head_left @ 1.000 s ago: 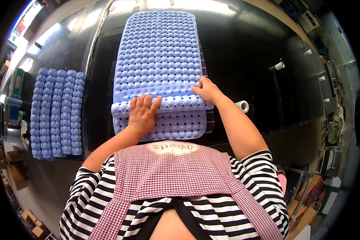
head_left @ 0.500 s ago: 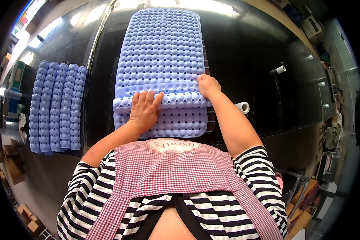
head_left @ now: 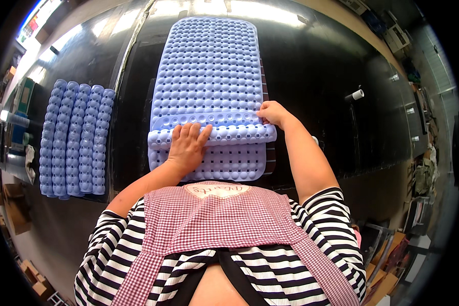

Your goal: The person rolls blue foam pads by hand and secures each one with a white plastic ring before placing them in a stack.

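A long light-blue bubbled bath mat [head_left: 207, 66] lies lengthwise in front of me, its near end turned over into a folded roll across its width. On this fold rests my left hand [head_left: 187, 148], fingers spread and flat over the bubbles. At the fold's right end, my right hand [head_left: 273, 113] has its fingertips pinched on the turned-over edge; the fingertips partly hide that corner. A strip with round suction cups shows along the folded edge. Between the fold and my apron, more blue bubbled mat [head_left: 229, 162] lies flat; I cannot tell whether it is a separate mat.
To the left, several rolled blue mats [head_left: 76, 137] lie side by side on the black table [head_left: 311, 66]. A white roll [head_left: 358, 95] lies farther right. Another white roll is mostly hidden behind my right forearm. A seam [head_left: 130, 51] crosses the table left of the mat.
My right hand has shifted slightly right and nearer, its fingers now pinched at the fold's edge. The fold's right end sticks out farther. The whole view has shifted a little.
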Action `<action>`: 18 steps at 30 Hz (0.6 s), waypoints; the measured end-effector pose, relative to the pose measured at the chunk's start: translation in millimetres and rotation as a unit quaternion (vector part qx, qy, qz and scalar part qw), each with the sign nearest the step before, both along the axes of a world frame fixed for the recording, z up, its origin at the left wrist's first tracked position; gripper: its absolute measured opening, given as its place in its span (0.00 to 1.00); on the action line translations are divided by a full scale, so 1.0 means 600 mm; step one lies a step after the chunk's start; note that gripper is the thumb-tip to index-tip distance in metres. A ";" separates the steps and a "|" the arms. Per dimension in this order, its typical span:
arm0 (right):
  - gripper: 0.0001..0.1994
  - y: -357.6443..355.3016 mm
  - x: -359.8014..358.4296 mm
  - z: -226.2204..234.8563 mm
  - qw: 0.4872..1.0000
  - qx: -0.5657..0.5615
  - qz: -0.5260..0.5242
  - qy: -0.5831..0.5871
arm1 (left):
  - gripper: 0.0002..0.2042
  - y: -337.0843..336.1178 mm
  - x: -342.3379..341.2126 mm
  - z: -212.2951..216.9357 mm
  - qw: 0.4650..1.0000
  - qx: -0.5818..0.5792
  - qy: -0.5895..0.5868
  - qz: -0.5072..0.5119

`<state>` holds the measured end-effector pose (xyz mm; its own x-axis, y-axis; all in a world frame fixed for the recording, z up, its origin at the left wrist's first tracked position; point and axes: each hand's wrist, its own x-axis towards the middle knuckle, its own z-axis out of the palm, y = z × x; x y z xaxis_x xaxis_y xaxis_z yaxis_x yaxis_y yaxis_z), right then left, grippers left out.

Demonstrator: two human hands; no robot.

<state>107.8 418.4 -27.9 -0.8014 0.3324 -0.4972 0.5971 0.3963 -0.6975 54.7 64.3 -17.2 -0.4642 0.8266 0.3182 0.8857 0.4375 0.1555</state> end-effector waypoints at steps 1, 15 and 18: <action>0.23 -0.011 -0.009 0.018 0.999 0.001 -0.010 -0.033 | 0.36 -0.003 0.000 -0.001 1.000 -0.001 0.001 0.004; 0.18 -0.028 -0.015 0.034 0.996 -0.013 -0.039 -0.073 | 0.36 -0.007 -0.001 -0.002 1.000 0.014 -0.006 -0.001; 0.17 -0.035 -0.005 0.029 0.991 0.117 0.043 -0.043 | 0.37 -0.008 0.004 -0.001 1.000 -0.007 0.003 0.010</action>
<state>104.8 397.4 -10.6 -0.7900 0.3795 -0.4815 0.6071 0.5935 -0.5283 57.2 59.2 -17.9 -0.4783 0.8223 0.3084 0.8779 0.4566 0.1441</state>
